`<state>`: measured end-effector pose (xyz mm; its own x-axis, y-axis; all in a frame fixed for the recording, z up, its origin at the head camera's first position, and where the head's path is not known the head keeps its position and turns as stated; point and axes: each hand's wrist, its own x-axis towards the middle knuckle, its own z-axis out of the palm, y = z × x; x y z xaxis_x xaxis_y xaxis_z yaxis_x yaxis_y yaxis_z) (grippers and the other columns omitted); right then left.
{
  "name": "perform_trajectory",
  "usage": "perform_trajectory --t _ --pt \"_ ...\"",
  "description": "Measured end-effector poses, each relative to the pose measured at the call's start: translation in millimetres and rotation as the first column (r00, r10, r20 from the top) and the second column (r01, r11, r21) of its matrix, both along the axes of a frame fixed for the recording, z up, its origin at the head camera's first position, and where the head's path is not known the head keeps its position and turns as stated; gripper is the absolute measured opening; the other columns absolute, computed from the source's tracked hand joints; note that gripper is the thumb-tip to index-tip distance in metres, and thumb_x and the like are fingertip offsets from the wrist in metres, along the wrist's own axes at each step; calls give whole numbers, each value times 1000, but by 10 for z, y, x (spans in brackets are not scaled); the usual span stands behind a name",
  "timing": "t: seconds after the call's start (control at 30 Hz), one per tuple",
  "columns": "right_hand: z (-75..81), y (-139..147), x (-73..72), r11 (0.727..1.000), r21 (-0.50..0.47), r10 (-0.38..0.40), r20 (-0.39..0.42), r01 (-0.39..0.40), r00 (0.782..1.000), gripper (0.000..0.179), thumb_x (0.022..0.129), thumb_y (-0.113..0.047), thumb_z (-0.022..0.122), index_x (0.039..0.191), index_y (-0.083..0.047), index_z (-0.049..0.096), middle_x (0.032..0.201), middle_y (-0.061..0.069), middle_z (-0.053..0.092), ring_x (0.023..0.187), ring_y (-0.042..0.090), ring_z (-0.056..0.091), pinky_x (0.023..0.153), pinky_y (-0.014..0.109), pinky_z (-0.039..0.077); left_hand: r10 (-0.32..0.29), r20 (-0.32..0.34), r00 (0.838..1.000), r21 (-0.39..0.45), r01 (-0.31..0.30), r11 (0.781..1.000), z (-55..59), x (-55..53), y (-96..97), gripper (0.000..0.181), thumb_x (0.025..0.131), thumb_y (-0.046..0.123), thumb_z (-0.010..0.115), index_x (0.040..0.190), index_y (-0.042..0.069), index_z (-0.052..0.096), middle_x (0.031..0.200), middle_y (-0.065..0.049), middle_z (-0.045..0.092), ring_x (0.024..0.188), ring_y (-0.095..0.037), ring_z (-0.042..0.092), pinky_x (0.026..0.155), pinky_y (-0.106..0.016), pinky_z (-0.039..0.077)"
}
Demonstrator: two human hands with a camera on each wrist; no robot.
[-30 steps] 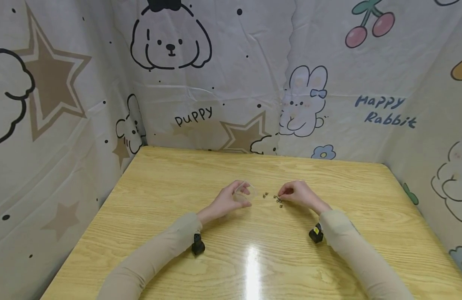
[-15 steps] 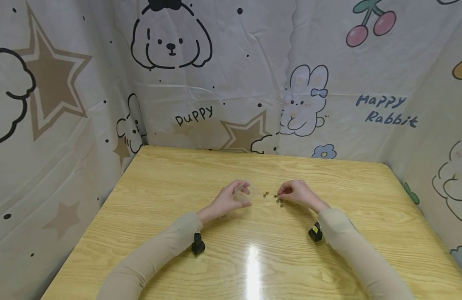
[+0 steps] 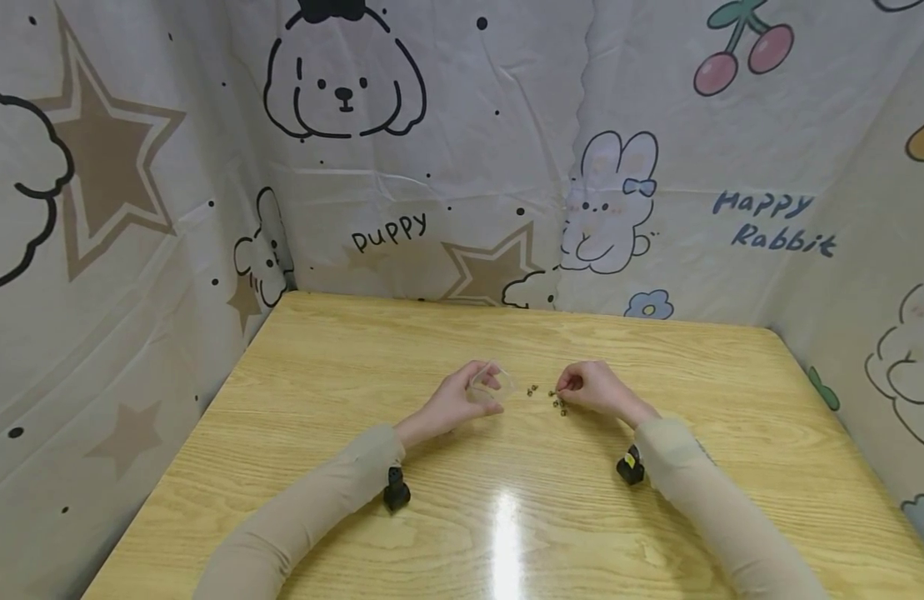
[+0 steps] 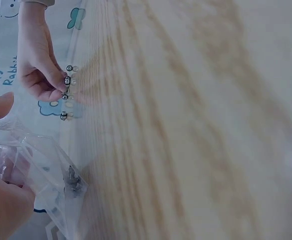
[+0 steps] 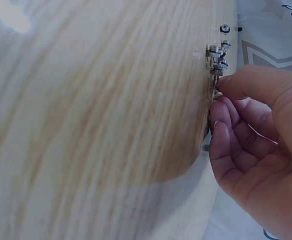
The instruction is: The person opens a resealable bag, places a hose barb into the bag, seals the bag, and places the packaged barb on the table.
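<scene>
My left hand [image 3: 462,393] holds a clear plastic bag [image 4: 51,165] between thumb and curled fingers, above the tabletop. A few dark metal parts [image 4: 73,181] lie in the bag's lower corner. To the right, my right hand [image 3: 600,389] is low at the table, its thumb and index finger pinching a small metal fitting [image 5: 216,84] that the fingertips partly hide. Several similar shiny fittings [image 5: 216,52] lie just beyond those fingertips; they resemble small bolts with nuts, but their exact kind is unclear. A small cluster [image 3: 532,389] of them sits between the two hands.
The wood-grain table [image 3: 342,350] extends around both hands. A printed cloth [image 3: 462,167] hangs along its back and sides. Each wrist carries a small black camera [image 3: 397,490]. A bright light reflection [image 3: 506,533] shows on the near tabletop.
</scene>
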<state>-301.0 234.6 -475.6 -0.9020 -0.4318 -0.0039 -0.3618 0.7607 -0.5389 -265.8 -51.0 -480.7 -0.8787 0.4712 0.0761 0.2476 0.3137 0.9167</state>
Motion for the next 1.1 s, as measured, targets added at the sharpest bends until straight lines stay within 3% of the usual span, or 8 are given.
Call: perform_trajectory --t 0.23,0.47,0.87,1.1 --pt "20 17 3 1000 -4 -19 -5 19 1000 3 85 -9 71 87 -7 70 83 4 70 75 10 60 71 22 51 -3 -70 998 -19 2 1000 -14 9 -7 51 87 17 77 132 11 53 117 -9 65 114 -22 59 99 -43 49" --pt "103 5 13 999 -41 0 -38 -2 999 5 84 -4 69 89 -4 67 84 7 69 77 10 60 70 21 51 1 -18 1000 -1 -1 1000 -14 -2 -13 53 87 17 77 133 13 53 119 -8 65 117 -24 58 99 -42 48" --pt "593 -370 158 981 -132 126 -129 -143 983 4 88 -7 69 91 -7 69 85 2 71 78 8 63 72 21 55 23 -8 1000 13 -23 1000 -31 -22 11 51 86 13 78 131 14 54 118 -9 66 118 -25 58 102 -46 45" --pt "788 -610 243 967 -133 199 -142 -218 970 4 90 -8 69 94 -7 69 84 2 71 76 8 64 71 21 56 -4 2 1000 29 4 1000 -32 -36 -6 53 87 15 77 134 11 52 121 -11 65 119 -26 57 101 -45 48"
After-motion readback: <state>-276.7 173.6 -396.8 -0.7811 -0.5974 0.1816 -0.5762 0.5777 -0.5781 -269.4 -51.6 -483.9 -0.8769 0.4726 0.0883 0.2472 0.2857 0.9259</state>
